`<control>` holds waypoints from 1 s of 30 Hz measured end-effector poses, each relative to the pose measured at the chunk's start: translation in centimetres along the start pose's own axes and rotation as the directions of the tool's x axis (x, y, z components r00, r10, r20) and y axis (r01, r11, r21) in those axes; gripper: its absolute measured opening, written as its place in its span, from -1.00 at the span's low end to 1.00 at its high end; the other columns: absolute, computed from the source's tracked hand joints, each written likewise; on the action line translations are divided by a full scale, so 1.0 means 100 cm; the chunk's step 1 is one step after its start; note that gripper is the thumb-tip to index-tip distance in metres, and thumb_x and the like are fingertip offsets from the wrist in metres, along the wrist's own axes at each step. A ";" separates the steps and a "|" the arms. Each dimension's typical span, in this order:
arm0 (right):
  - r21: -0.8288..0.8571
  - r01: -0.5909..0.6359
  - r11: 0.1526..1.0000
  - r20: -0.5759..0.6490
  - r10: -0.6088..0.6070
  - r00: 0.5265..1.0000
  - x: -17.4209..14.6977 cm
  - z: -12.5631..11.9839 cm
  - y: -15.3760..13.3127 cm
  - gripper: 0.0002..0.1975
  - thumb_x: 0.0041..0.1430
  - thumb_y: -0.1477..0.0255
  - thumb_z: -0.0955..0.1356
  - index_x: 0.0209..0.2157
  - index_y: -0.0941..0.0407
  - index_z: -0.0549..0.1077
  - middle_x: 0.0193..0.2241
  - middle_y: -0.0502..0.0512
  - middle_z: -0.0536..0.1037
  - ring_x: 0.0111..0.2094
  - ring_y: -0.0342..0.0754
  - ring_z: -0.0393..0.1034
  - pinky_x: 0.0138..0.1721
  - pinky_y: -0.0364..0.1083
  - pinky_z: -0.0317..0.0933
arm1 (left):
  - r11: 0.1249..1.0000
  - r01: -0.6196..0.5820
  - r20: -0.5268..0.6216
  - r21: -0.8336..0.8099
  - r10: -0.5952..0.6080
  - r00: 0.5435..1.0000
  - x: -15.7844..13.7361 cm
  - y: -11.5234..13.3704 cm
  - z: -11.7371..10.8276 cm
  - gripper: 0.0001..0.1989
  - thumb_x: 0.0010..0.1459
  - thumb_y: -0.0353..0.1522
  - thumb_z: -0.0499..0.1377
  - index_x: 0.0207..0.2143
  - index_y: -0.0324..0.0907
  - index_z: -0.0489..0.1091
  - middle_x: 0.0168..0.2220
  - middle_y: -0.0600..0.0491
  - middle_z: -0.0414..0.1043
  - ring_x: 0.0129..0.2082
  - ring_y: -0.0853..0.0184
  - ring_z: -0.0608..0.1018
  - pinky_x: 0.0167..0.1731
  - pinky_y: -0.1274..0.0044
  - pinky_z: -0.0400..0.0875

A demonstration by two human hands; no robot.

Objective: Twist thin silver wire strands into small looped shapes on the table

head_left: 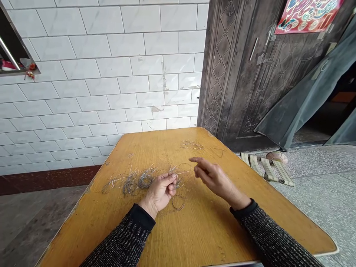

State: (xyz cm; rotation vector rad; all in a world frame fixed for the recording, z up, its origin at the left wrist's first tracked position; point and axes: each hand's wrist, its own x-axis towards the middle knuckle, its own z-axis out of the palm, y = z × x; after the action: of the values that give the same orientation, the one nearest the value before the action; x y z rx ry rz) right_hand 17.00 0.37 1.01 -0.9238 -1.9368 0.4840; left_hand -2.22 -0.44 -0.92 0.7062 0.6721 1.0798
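Note:
My left hand (pixel 160 191) is closed, thumb against fingers, pinching a thin wire (pixel 183 172) whose end sticks out to the right. Thin loops of wire show just beyond and below that hand. My right hand (pixel 213 177) hovers to the right of the wire end, forefinger stretched out and apart from it, holding nothing that I can see. A small wire ring (pixel 178 203) lies on the table in front of the left hand. To its left sit several coiled wire bundles, among them a round coil (pixel 145 179) and a looser bundle (pixel 130 184).
The wooden table (pixel 194 237) reaches to a white tiled wall (pixel 91 66). More thin wire loops (pixel 191 145) lie near its far end. Right of it are a dark carved door (pixel 236 74), a grey curtain (pixel 303 96) and a low strapped stool (pixel 268 168) on the floor.

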 end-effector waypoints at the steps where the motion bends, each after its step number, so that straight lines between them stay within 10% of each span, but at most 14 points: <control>1: -0.094 0.077 0.993 -0.002 -0.077 0.997 -0.001 -0.001 0.001 -0.71 0.19 0.38 0.21 -0.05 0.07 0.35 -0.48 0.04 0.45 -0.52 -0.15 0.33 -0.48 -0.17 0.19 | 1.000 0.004 0.000 -0.007 -0.004 1.000 0.000 0.000 0.000 -0.80 -0.22 -0.45 0.33 -0.54 -0.31 0.35 -0.60 0.16 0.22 -0.69 0.65 0.17 -0.70 0.76 0.00; 6: -0.209 0.310 0.928 0.049 -0.306 0.951 -0.003 -0.005 -0.001 -0.76 0.19 0.37 0.24 -0.12 0.06 0.42 -0.18 0.16 0.43 -0.29 -0.09 0.39 -0.33 -0.12 0.28 | 1.000 0.003 0.004 0.011 -0.003 1.000 0.001 0.001 0.000 -0.75 -0.27 -0.43 0.35 -0.57 -0.30 0.31 -0.63 0.18 0.20 -0.69 0.65 0.16 -0.71 0.75 -0.05; 15: 0.017 0.313 0.950 0.096 -0.313 0.945 0.000 -0.007 0.000 -0.76 0.07 0.26 0.34 -0.39 0.17 0.46 -0.30 0.19 0.47 -0.40 -0.12 0.38 -0.45 -0.15 0.28 | 0.909 -0.143 -0.080 0.391 0.188 0.979 0.005 -0.003 -0.003 -0.72 -0.23 -0.27 0.30 -0.53 -0.28 0.33 -0.67 0.22 0.14 -0.68 0.57 0.14 -0.69 0.66 -0.05; 24: 0.279 -0.032 0.960 0.041 0.022 0.999 0.003 0.005 0.004 -0.66 0.07 0.24 0.34 -0.63 0.18 0.37 -0.65 -0.01 0.36 -0.61 -0.21 0.23 -0.56 -0.19 0.14 | 0.361 -0.312 0.103 0.879 0.494 0.863 0.002 -0.004 0.001 -0.88 -0.01 -0.37 0.12 -0.53 -0.25 0.36 -0.61 0.13 0.27 -0.59 0.46 0.27 -0.55 0.60 0.14; 30: 0.474 -0.221 0.852 0.093 0.202 0.975 0.005 0.010 0.005 -0.68 0.03 0.22 0.34 -0.28 0.18 0.45 -0.69 -0.08 0.34 -0.69 -0.24 0.16 -0.64 -0.22 0.12 | 0.028 -0.409 0.320 0.912 0.575 0.753 -0.004 -0.004 0.007 -0.89 0.01 -0.48 0.10 -0.55 -0.22 0.36 -0.59 0.11 0.32 -0.55 0.43 0.34 -0.48 0.58 0.22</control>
State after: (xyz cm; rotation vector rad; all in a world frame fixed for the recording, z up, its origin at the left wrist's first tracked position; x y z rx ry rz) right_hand 16.25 1.11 0.45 -0.7997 -1.6354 1.0700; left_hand -1.60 -1.06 -0.76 2.1733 1.3193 1.2829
